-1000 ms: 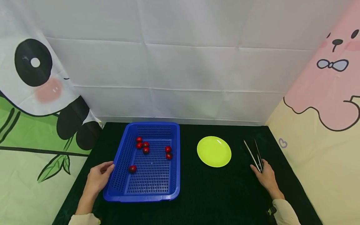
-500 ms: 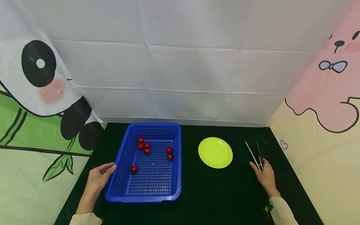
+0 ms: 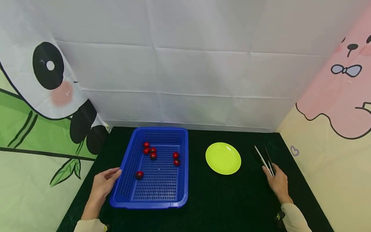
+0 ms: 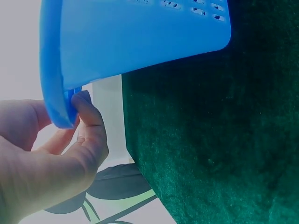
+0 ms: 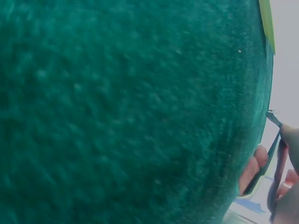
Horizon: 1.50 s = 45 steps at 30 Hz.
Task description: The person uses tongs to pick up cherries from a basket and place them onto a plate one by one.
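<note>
At the left of the head view, my left hand pinches the left rim of a blue perforated plastic basket. The left wrist view shows the thumb and curled fingers on either side of the rim. Several small red cherry tomatoes lie scattered in the basket. On the far right my right hand holds a pair of metal tongs near the closed end, tips spread apart and facing the back. Only part of that hand and a piece of the tongs show in the right wrist view.
A round yellow-green plate lies between basket and tongs, with no food on it. Dark green cloth covers the table. A white curtain hangs behind, and printed cartoon sheets flank both sides.
The right hand with the tongs has shifted slightly to the right. The left hand keeps its pinch on the basket rim. The whole head view has drifted a little.
</note>
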Each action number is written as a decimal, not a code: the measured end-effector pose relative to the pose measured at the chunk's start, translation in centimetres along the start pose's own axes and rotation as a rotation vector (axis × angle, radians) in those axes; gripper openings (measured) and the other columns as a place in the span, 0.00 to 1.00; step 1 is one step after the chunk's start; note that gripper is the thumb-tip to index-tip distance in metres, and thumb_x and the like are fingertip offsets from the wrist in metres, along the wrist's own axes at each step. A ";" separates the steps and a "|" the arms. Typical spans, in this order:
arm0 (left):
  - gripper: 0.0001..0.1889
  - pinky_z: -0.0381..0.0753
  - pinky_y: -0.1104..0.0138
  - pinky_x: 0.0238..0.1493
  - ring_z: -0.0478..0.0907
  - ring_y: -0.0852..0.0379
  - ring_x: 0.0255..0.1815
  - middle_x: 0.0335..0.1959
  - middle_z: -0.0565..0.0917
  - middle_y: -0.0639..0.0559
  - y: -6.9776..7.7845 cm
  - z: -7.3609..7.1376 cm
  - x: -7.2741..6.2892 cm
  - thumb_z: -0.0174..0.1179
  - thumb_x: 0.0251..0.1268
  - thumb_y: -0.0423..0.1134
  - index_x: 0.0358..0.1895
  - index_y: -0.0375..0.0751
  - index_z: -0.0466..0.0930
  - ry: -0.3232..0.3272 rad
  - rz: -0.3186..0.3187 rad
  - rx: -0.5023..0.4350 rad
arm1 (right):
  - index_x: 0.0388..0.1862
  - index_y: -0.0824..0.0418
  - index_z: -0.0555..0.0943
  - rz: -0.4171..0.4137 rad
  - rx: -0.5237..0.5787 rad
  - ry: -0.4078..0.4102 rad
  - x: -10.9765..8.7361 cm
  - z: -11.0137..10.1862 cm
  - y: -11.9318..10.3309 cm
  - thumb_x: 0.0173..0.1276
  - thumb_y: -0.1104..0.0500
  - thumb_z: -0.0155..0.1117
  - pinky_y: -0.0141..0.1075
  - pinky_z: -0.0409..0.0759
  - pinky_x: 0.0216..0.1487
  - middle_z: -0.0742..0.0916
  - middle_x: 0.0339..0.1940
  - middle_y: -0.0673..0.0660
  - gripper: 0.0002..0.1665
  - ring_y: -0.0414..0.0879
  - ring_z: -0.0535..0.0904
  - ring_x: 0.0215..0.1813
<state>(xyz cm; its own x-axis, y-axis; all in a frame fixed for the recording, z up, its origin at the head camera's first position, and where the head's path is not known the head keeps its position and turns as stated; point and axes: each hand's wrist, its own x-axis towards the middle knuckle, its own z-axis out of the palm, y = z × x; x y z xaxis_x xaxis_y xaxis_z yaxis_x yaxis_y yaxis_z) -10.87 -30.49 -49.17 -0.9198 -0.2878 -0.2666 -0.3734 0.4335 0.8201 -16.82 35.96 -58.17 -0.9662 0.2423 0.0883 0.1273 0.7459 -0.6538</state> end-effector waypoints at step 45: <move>0.30 0.83 0.56 0.49 0.82 0.43 0.52 0.59 0.80 0.28 0.1 0.5 0.5 0.55 0.80 0.51 0.69 0.27 0.73 0.030 -0.048 0.007 | 0.65 0.72 0.78 -0.397 -0.118 0.048 2.3 -2.6 -8.5 0.73 0.49 0.70 0.36 0.68 0.28 0.86 0.42 0.67 0.33 0.50 0.74 0.31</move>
<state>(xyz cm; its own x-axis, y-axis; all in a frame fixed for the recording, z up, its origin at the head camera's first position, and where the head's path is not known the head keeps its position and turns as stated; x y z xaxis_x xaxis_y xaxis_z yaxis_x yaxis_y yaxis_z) -11.46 -30.18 -49.45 -0.8970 -0.3334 -0.2902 -0.4177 0.4243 0.8034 -19.56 31.81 -50.42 -0.9343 -0.0520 0.3527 -0.2254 0.8526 -0.4714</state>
